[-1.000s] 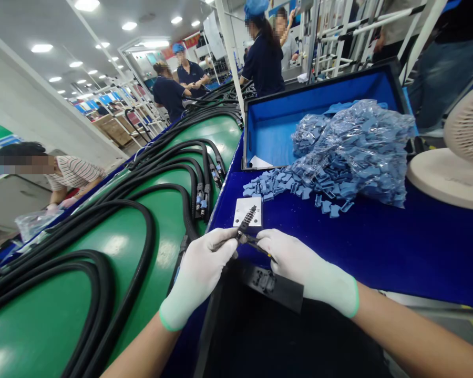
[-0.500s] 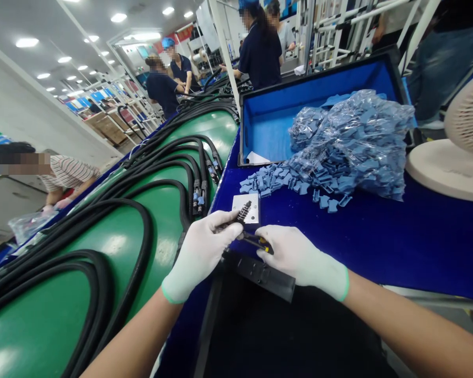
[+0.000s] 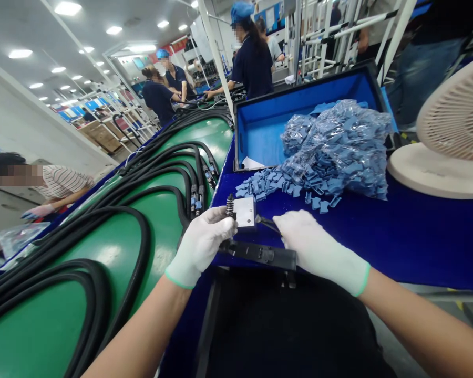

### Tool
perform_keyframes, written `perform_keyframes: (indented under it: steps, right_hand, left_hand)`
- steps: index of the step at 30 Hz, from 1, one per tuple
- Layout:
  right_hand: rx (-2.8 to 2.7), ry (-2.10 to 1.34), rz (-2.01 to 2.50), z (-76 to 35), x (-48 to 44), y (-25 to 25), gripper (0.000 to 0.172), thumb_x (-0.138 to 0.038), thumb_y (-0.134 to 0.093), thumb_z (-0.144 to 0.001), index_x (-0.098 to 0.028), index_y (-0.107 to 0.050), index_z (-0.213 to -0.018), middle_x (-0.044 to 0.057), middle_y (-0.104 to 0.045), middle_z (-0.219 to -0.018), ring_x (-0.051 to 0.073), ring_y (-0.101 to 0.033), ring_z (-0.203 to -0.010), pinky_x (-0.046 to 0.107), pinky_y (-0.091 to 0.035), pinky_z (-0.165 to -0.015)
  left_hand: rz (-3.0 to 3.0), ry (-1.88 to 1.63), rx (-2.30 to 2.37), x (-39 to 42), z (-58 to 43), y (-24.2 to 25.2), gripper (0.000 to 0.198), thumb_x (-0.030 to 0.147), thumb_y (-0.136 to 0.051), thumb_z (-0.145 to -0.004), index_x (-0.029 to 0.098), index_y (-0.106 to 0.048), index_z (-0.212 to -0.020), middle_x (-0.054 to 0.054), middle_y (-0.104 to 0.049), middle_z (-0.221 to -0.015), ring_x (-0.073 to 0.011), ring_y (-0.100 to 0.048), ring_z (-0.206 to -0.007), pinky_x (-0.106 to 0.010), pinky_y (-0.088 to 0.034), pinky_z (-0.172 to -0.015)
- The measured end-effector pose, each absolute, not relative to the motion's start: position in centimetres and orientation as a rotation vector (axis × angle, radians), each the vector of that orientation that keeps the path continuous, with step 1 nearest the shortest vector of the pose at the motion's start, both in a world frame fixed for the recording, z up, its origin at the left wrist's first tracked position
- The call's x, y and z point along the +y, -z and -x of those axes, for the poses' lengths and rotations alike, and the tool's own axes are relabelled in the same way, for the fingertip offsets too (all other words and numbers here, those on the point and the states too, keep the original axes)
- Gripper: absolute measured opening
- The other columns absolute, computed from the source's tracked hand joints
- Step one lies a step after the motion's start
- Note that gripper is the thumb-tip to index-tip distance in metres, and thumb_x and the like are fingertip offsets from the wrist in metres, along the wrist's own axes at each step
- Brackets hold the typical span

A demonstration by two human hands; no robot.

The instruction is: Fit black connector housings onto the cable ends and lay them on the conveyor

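Observation:
My left hand point(image 3: 207, 239), in a white glove, is closed around a small black part with a spring-like coil point(image 3: 230, 206) standing up from the fingers. My right hand point(image 3: 315, 247), also gloved, grips a dark slim hand tool point(image 3: 268, 224). Its tip points left, apart from the coiled part, and its exact kind is unclear. Between the hands lies a silver-topped block point(image 3: 245, 211). Nearer to me, a long black plastic piece point(image 3: 266, 254) extends below both hands; what holds it up is hidden.
Loose blue clips point(image 3: 260, 184) and a clear bag of them point(image 3: 342, 144) lie by a blue crate point(image 3: 260, 126). A fan point(image 3: 437, 170) stands right. Black hoses point(image 3: 142, 226) run along the green surface point(image 3: 161, 262) at left. Several people work beyond.
The right hand and tool have moved right, away from the left hand. The coiled part has turned from slanted to upright. The black plastic piece lies more level.

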State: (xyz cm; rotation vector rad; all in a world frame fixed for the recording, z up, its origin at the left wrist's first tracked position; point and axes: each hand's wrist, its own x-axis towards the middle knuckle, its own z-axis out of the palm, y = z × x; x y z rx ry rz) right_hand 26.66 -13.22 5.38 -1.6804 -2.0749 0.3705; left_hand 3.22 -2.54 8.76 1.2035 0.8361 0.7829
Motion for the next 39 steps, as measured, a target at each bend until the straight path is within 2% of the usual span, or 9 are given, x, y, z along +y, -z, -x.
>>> perform_keyframes:
  steps: [4, 8, 14, 19, 25, 32, 34, 37, 39]
  right_hand:
    - [-1.914, -0.588, 1.348, -26.4, -14.9, -5.0, 0.063, -0.017, -0.076, -0.081, -0.02, -0.054, -0.14, 0.014, -0.061, -0.135, 0.031, -0.059, -0.123, 0.045, -0.047, -0.108]
    - [-1.531, -0.98, 1.148, -24.4, -15.9, -4.4, 0.048, -0.018, -0.077, -0.082, -0.026, -0.06, -0.126, 0.004, -0.066, -0.128, 0.023, -0.064, -0.116, 0.037, -0.051, -0.104]
    - [-1.342, -0.987, 1.108, -22.7, -16.6, -6.0, 0.044, -0.016, -0.072, -0.083, -0.026, -0.058, -0.124, 0.003, -0.067, -0.12, 0.02, -0.066, -0.107, 0.036, -0.054, -0.096]
    - [-1.253, -0.972, 1.197, -23.0, -16.3, -6.7, 0.033, -0.016, -0.065, -0.085, -0.022, -0.057, -0.116, 0.003, -0.067, -0.106, 0.019, -0.064, -0.088, 0.034, -0.054, -0.081]
    - [-1.214, -1.123, 1.109, -23.7, -15.4, -6.6, 0.05, -0.013, -0.064, -0.083, -0.023, -0.05, -0.13, 0.005, -0.061, -0.118, 0.02, -0.061, -0.101, 0.034, -0.054, -0.087]
    - [-1.087, -1.404, 0.912, -23.9, -14.6, -6.0, 0.062, -0.011, -0.072, -0.072, -0.024, -0.051, -0.13, 0.004, -0.062, -0.114, 0.021, -0.065, -0.096, 0.033, -0.057, -0.08]
    - [-1.055, -1.405, 0.912, -23.7, -14.6, -5.6, 0.056, -0.011, -0.072, -0.071, -0.023, -0.055, -0.123, 0.004, -0.064, -0.113, 0.021, -0.065, -0.093, 0.032, -0.057, -0.077]
    - [-1.006, -1.38, 0.914, -23.2, -14.6, -5.0, 0.047, -0.009, -0.07, -0.068, -0.022, -0.059, -0.111, 0.002, -0.065, -0.106, 0.018, -0.064, -0.085, 0.027, -0.053, -0.068]
    - [-0.989, -1.352, 0.908, -23.1, -14.5, -4.5, 0.045, -0.006, -0.07, -0.066, -0.022, -0.061, -0.107, 0.002, -0.066, -0.106, 0.02, -0.064, -0.092, 0.027, -0.053, -0.07]
  left_hand:
    - [-1.126, -0.721, 0.805, -2.4, -3.0, -8.9, 0.043, 0.028, -0.084, -0.083, 0.014, -0.068, -0.12, -0.012, -0.067, -0.117, -0.0192, -0.066, -0.092, -0.031, -0.057, -0.081]
    - [-1.494, -0.694, 1.021, -3.5, -3.1, -10.0, 0.043, 0.035, -0.081, -0.086, 0.019, -0.07, -0.124, -0.009, -0.071, -0.117, -0.0204, -0.067, -0.093, -0.032, -0.055, -0.084]
    - [-2.163, -0.64, 0.961, -5.3, -3.8, -11.2, 0.031, 0.016, -0.066, -0.092, 0.031, -0.072, -0.119, 0.003, -0.071, -0.115, -0.0192, -0.065, -0.109, -0.032, -0.048, -0.103]
    - [-2.306, -0.714, 0.8, -5.5, -3.7, -10.8, 0.03, 0.014, -0.065, -0.095, 0.03, -0.07, -0.12, 0.0, -0.067, -0.113, -0.0171, -0.063, -0.106, -0.03, -0.05, -0.099]
    - [-2.341, -0.631, 0.62, -6.3, -4.6, -10.4, 0.028, 0.014, -0.064, -0.095, 0.028, -0.073, -0.118, -0.006, -0.068, -0.11, -0.0228, -0.064, -0.104, -0.036, -0.053, -0.093]
    - [-2.422, -0.557, 0.558, -6.2, -4.5, -10.3, 0.029, 0.02, -0.065, -0.095, 0.032, -0.077, -0.118, -0.01, -0.07, -0.104, -0.0261, -0.065, -0.095, -0.038, -0.052, -0.084]
    - [-2.262, -0.527, 0.604, -5.4, -4.5, -10.0, 0.041, 0.022, -0.073, -0.091, 0.035, -0.071, -0.13, -0.008, -0.068, -0.11, -0.0249, -0.064, -0.097, -0.037, -0.052, -0.088]
    - [-1.894, -0.397, 0.789, -4.2, -5.0, -9.5, 0.097, 0.02, -0.09, -0.071, 0.038, -0.043, -0.154, -0.004, -0.064, -0.113, -0.0239, -0.064, -0.094, -0.034, -0.053, -0.082]
    - [-1.805, -0.297, 0.85, -3.8, -5.4, -9.3, 0.115, 0.016, -0.096, -0.058, 0.036, -0.038, -0.156, -0.002, -0.064, -0.11, -0.0242, -0.065, -0.093, -0.033, -0.053, -0.08]
